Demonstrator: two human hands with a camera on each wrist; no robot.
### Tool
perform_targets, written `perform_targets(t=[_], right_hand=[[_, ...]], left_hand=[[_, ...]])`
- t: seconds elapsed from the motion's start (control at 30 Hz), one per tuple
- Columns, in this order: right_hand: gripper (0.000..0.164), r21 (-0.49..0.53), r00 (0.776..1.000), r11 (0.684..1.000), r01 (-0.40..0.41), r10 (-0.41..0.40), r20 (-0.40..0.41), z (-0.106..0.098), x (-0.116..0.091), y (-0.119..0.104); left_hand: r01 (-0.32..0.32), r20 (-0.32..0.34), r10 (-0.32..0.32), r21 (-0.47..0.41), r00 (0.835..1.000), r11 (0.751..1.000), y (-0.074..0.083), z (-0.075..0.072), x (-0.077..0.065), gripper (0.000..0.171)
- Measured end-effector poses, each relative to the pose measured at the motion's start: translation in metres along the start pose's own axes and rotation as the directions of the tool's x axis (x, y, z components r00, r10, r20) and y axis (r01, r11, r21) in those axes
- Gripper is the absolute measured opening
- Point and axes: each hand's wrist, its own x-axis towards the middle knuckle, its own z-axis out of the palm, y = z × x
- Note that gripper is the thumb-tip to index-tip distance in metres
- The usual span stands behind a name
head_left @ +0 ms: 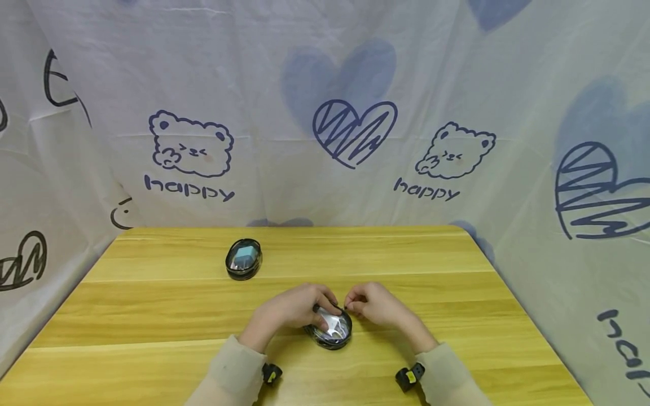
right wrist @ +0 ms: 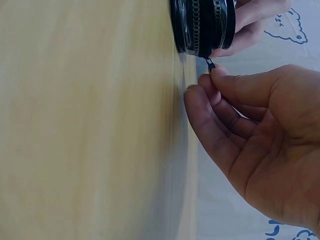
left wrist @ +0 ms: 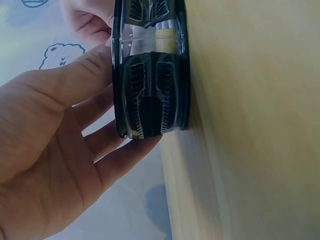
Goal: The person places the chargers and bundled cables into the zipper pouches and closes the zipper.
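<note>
A small oval clear-plastic pouch with black trim (head_left: 335, 330) lies on the wooden table in front of me. My left hand (head_left: 304, 307) grips it from the left, thumb and fingers on its upper rim. In the left wrist view the pouch (left wrist: 150, 90) shows black zipper tape along its side, with white and yellow items inside. At its far right edge my right hand (head_left: 378, 304) pinches a small dark zipper pull (right wrist: 210, 65) between thumb and forefinger. How far the zip is open cannot be told.
A second oval pouch with black trim (head_left: 244, 259) stands farther back on the left, a light-blue item inside it. The wooden table (head_left: 431, 265) ends at a white printed cloth (head_left: 274, 113) behind and at both sides.
</note>
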Motion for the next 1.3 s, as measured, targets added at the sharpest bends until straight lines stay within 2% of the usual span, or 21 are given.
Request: perform_targets(t=[0.37,0.6,0.83,1.07,1.3], right_hand=[[0.01,-0.016,0.998,0.999,0.034,-0.033,0.047,-0.005,-0.003,-0.001],[0.012,-0.003,0.994,0.998,0.055,-0.055,0.096,-0.009,-0.004,0.002],[0.011,0.016,0.993,0.999,0.051,-0.053,0.109,-0.011,-0.005,0.006],[0.01,-0.013,0.983,0.996,0.089,-0.086,0.164,-0.015,-0.006,0.005],[0.012,0.021,0.985,0.998,0.059,-0.061,0.159,-0.014,-0.006,0.005]], left_hand=[[0.074,-0.025,-0.074,-0.004,0.997,0.997,0.005,0.001,-0.002,0.031],[0.038,-0.021,-0.038,-0.007,0.999,0.999,0.004,0.001,-0.001,0.03],[-0.006,-0.036,0.006,0.015,0.999,1.0,0.001,-0.001,-0.001,0.026],[0.002,-0.051,-0.002,0.005,0.999,1.0,0.003,-0.003,-0.002,0.02],[0.02,-0.069,-0.02,-0.006,0.997,1.0,0.002,-0.003,-0.003,0.018]])
